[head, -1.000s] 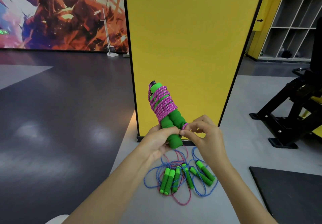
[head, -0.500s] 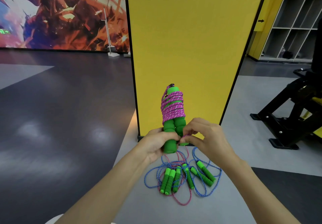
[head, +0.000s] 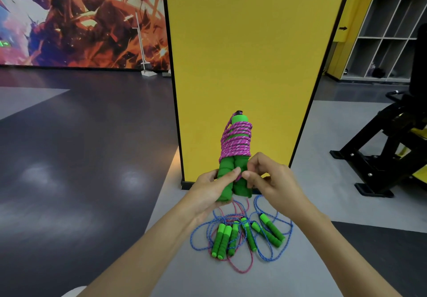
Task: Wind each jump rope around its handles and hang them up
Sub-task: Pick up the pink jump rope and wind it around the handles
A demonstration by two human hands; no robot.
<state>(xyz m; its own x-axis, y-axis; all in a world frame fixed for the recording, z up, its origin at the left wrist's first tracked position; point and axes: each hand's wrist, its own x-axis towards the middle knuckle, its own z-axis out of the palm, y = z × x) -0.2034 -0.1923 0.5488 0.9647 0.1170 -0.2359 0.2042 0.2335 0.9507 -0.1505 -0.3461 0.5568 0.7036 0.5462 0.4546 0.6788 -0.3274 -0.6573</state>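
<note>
I hold a pair of green foam handles upright, with a pink jump rope (head: 235,141) coiled tightly round their upper half. My left hand (head: 212,186) grips the lower part of the handles. My right hand (head: 269,178) pinches the pink rope's end beside the handles, thumb and forefinger together. On the grey floor below lies a loose pile of jump ropes (head: 242,236): several green handles tangled with blue and pink cord.
A tall yellow panel (head: 249,53) stands straight ahead, its black base just beyond the pile. A black weight bench frame (head: 381,158) is at the right, a dark mat (head: 392,245) at the lower right. White cubby shelves (head: 392,30) stand far right.
The wound bundle has tipped from leaning left to nearly upright and shifted right. My right hand has stayed at the rope's end beside the handles.
</note>
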